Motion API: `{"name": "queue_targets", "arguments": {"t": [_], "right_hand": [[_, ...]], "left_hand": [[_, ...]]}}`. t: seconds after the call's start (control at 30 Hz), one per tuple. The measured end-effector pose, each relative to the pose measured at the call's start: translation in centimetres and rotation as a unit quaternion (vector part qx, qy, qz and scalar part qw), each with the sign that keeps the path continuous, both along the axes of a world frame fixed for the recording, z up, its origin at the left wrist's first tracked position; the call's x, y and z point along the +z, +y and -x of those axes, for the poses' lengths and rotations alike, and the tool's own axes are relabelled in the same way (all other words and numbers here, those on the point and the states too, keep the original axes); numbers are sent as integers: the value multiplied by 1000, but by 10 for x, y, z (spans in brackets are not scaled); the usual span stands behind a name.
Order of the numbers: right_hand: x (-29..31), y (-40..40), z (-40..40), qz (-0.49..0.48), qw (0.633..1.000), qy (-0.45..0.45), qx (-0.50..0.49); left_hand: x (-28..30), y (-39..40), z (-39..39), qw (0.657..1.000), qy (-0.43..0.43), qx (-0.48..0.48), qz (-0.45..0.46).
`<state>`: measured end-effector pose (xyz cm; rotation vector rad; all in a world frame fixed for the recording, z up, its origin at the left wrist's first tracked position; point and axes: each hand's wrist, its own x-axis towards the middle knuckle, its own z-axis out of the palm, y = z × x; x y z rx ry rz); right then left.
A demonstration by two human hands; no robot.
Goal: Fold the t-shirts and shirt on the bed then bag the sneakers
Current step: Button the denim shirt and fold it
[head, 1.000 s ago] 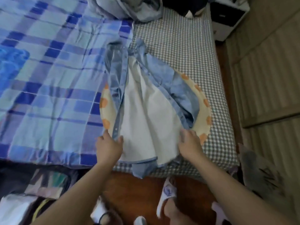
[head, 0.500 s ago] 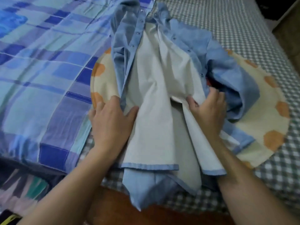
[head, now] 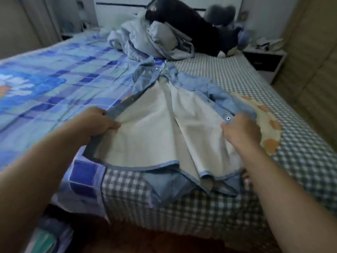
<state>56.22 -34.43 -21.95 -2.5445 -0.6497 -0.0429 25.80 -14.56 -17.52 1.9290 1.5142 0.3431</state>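
A light blue button shirt (head: 193, 84) lies open on the bed with its pale inner side (head: 145, 136) facing up and its collar pointing away from me. My left hand (head: 96, 121) grips the shirt's left front edge, fingers curled round the blue placket. My right hand (head: 240, 130) grips the right front edge just below a metal snap. The hem hangs over the bed's near edge. No sneakers or bag are in view.
A blue patchwork quilt (head: 45, 84) covers the bed's left side and a checked sheet (head: 300, 161) the right. A round cream mat with orange spots (head: 269, 125) lies under the shirt. Crumpled bedding (head: 149, 41) and a dark bag (head: 191, 28) sit at the far end. A nightstand (head: 264, 59) stands at right.
My head has lifted, so the far end of the bed shows. Both hands have moved apart, pulling the shirt's front edges outward; the left front now lies spread wide.
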Motion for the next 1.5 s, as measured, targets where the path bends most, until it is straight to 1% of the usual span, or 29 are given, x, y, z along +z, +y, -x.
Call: {"name": "queue_targets", "arguments": {"t": [0.07,0.13,0.2,0.27,0.3,0.33,0.4,0.47,0.53,0.57,0.6,0.67,0.7,0.73,0.8,0.87,0.93,1.0,1.07,1.17,1.2,1.23,1.27,1.3,1.33,1.37,1.4,1.43,1.5], "right_hand": [[45,-13,-1,-43,999,-12,18],[104,-27,-2,-92,992,-84,35],[166,-41,6,-132,976,-162,61],[213,-59,29,-128,958,-232,108],[224,-67,46,-121,949,-257,135],[224,-73,63,-122,940,-275,160],[196,-81,100,-134,930,-282,195],[131,-86,127,-95,933,-257,235],[51,-93,145,-4,942,-198,270],[19,-98,150,15,947,-157,281],[-5,-102,150,17,953,-106,282],[-19,-97,142,-54,965,0,257],[-19,-91,136,-113,965,37,234],[-16,-89,132,-162,962,47,215],[-13,-86,135,-229,950,67,202],[-16,-84,141,-261,937,118,202],[-21,-83,141,-307,927,142,164],[-20,-83,136,-383,896,193,113],[-20,-86,136,-444,854,254,96],[-25,-90,140,-502,791,346,58],[-24,-91,140,-519,776,358,39],[-22,-93,140,-530,770,355,28],[-18,-96,140,-530,782,327,25],[-13,-99,141,-513,814,272,34],[-8,-103,144,-480,853,196,55],[-4,-105,150,-435,887,123,91],[-3,-106,157,-397,906,74,129],[-4,-105,166,-373,911,52,168],[-13,-98,180,-354,909,30,220]], "left_hand": [[55,0,21,995,-3,16,-103],[121,3,34,979,-1,19,-202],[180,8,33,962,23,-15,-272],[220,-24,19,959,11,-61,-278],[221,-55,7,954,19,-114,-278],[211,-97,-5,943,53,-174,-278],[144,-168,-40,912,122,-283,-272],[44,-222,-48,885,185,-393,-170],[-35,-227,-44,894,148,-415,-80],[-60,-226,-38,910,94,-400,-55],[-77,-224,-32,925,16,-375,-63],[-94,-218,-21,956,-122,-246,-108],[-95,-211,-17,960,-172,-175,-136],[-94,-207,-17,960,-202,-122,-151],[-80,-204,-14,963,-213,-64,-150],[-77,-205,-18,979,-133,-67,-139],[-88,-207,-28,991,-41,-87,-94],[-101,-209,-38,994,-3,-87,-69],[-103,-210,-43,993,-25,-64,-92],[-97,-210,-36,985,-125,-24,-120],[-93,-210,-31,980,-154,-7,-123],[-88,-210,-25,976,-180,8,-121],[-84,-209,-19,971,-211,20,-107],[-79,-207,-13,964,-255,29,-72],[-75,-206,-7,949,-312,38,-6],[-71,-206,-2,925,-369,43,76],[-69,-207,2,897,-411,46,154],[-67,-208,4,873,-440,48,208],[-68,-210,6,847,-465,52,251]]}}
